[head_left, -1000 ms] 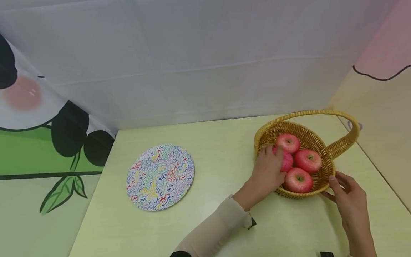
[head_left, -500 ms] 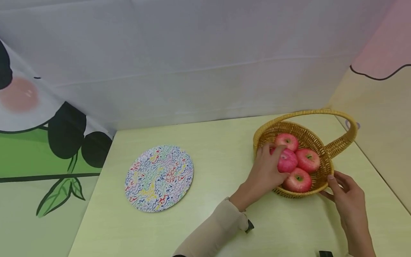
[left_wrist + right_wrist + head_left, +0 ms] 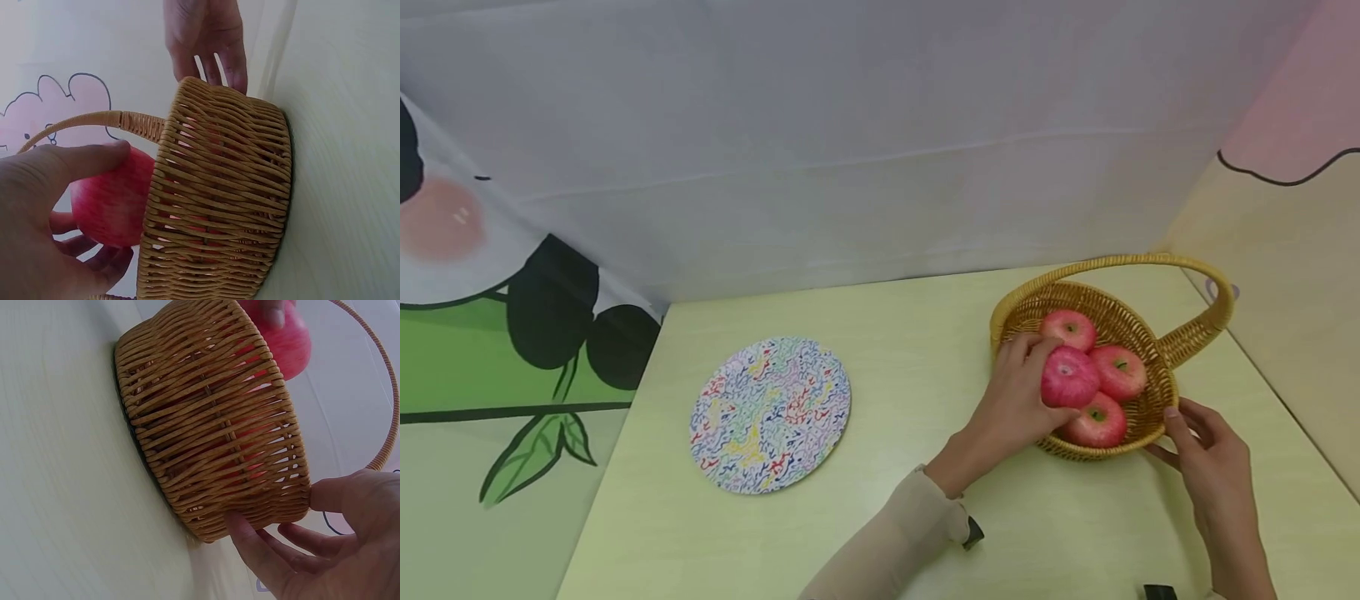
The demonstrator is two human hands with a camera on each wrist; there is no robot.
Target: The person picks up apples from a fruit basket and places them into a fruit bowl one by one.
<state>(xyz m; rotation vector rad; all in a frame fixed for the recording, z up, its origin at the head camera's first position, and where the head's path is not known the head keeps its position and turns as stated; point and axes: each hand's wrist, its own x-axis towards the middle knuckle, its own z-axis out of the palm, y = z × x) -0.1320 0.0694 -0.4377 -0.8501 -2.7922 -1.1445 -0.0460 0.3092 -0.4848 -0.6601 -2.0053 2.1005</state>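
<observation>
Raised since earlier, one apple (image 3: 1070, 379) sits gripped in the left hand (image 3: 1017, 396); the right hand (image 3: 1216, 462) holds the basket (image 3: 187, 434).

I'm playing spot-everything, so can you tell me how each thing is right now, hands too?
Left hand: holding an apple.
Held apple: partly above the basket's edge.
Other three apples: inside the basket, stem ends up.
Basket: upright on the table, holding apples.
Basket handle: sticking up.
Right hand: gripping the basket's edge.
Round patterned disc: lying flat.
</observation>
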